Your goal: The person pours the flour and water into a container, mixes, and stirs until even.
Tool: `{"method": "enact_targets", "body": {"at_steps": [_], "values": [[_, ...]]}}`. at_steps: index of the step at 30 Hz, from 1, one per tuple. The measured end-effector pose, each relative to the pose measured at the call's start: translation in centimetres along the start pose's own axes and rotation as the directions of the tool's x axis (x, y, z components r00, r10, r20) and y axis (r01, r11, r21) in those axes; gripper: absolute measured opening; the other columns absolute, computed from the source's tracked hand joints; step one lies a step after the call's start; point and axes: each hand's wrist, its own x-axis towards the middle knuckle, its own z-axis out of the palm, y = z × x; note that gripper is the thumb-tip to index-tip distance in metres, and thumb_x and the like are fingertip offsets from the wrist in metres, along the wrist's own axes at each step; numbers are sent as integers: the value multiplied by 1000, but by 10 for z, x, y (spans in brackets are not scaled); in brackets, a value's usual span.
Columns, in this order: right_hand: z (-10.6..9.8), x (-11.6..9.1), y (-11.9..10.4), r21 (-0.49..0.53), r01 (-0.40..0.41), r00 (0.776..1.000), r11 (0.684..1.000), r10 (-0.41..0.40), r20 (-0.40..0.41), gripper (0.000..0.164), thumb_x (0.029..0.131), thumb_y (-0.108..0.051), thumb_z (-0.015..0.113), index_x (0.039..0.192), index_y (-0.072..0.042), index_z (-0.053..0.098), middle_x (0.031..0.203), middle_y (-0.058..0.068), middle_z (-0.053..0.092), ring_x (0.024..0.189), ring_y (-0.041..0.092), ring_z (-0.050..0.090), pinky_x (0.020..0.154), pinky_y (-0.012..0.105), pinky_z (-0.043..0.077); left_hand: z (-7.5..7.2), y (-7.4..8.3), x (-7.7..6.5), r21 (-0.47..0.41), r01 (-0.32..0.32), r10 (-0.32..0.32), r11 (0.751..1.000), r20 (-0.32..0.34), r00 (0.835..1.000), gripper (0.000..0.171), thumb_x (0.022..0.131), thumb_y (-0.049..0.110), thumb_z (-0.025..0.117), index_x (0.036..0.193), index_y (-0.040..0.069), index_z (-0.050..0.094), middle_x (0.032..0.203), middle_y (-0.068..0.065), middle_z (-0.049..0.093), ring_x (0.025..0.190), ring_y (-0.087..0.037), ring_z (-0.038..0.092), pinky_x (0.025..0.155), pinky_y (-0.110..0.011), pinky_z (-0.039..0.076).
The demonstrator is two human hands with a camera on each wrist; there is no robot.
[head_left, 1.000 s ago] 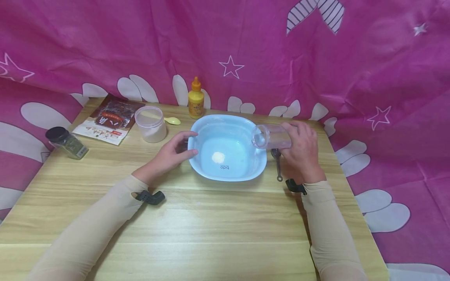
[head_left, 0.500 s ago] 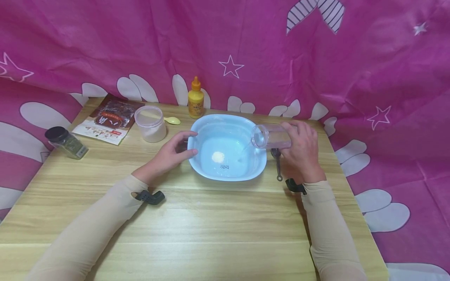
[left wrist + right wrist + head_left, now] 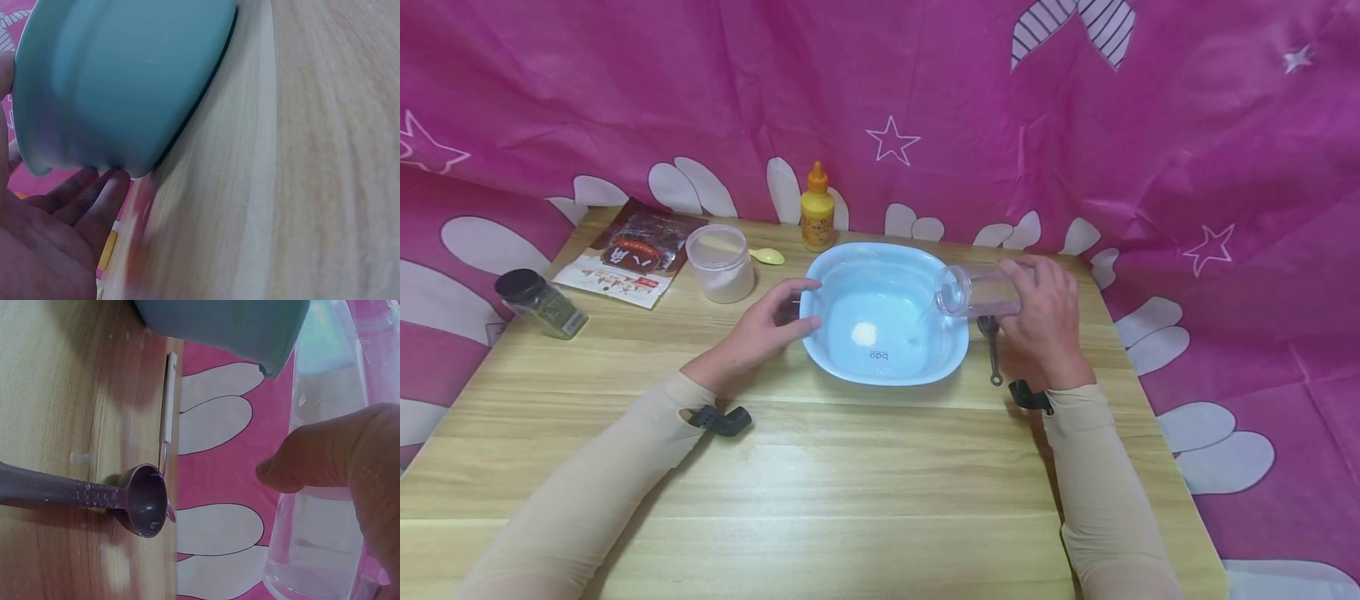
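My right hand (image 3: 1043, 312) grips a clear plastic jar (image 3: 992, 290), tipped on its side over the right rim of a light blue basin (image 3: 951, 346). A thin stream of clear liquid runs from the jar's mouth into the basin. On the basin floor sits a small pale yellowish-white patch of powder (image 3: 865, 334). My left hand (image 3: 767, 323) holds the basin's left rim, thumb and index fingertip at the edge. In the left wrist view, other fingers (image 3: 109, 197) rest against the outer wall. The right wrist view shows my thumb (image 3: 312, 456) across the jar.
A dark measuring spoon (image 3: 147, 500) lies right of the basin, near a thin white-handled utensil (image 3: 169, 400). Behind and left stand a yellow squeeze bottle (image 3: 817, 217), a tub of white powder (image 3: 724, 271) beside a yellow spoon (image 3: 767, 257), a packet (image 3: 632, 254) and a black-lidded jar (image 3: 542, 304).
A stream of liquid has started falling from the jar's mouth, and ripples show in the basin. Both hands have stayed nearly in place.
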Motion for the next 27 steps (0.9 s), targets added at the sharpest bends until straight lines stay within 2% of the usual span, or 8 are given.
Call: {"method": "enact_targets", "body": {"at_steps": [6, 15, 27], "values": [[-1, 0, -1, -3, -2, 1000, 1000, 2, -1, 70, 81, -6, 91, 145, -18, 65, 142, 26, 62, 137, 51, 54, 114, 73, 40, 0, 1, 0, 1, 2, -2, 1000, 2, 1000, 60, 106, 16, 77, 161, 12, 53, 154, -19, 59, 135, -40, 64, 117, -59, 50], [-2, 0, -2, -7, -2, 1000, 1000, 2, 4, 72, 79, -4, 92, 144, -18, 64, 143, 26, 61, 137, 50, 53, 114, 73, 40, 0, 1, 0, -7, 11, -11, 1000, 3, 1000, 61, 105, 16, 78, 161, 12, 53, 151, -20, 61, 133, -40, 64, 115, -50, 53], [0, 1, -1, 11, -17, 1000, 1000, 17, 15, 73, 79, -7, 92, 146, -16, 63, 143, 27, 61, 136, 51, 53, 113, 73, 40, 0, 2, 0, -4, 13, -13, 1000, 8, 1000, 61, 106, 16, 77, 161, 13, 52, 153, -20, 60, 134, -39, 64, 117, -56, 50]]}}
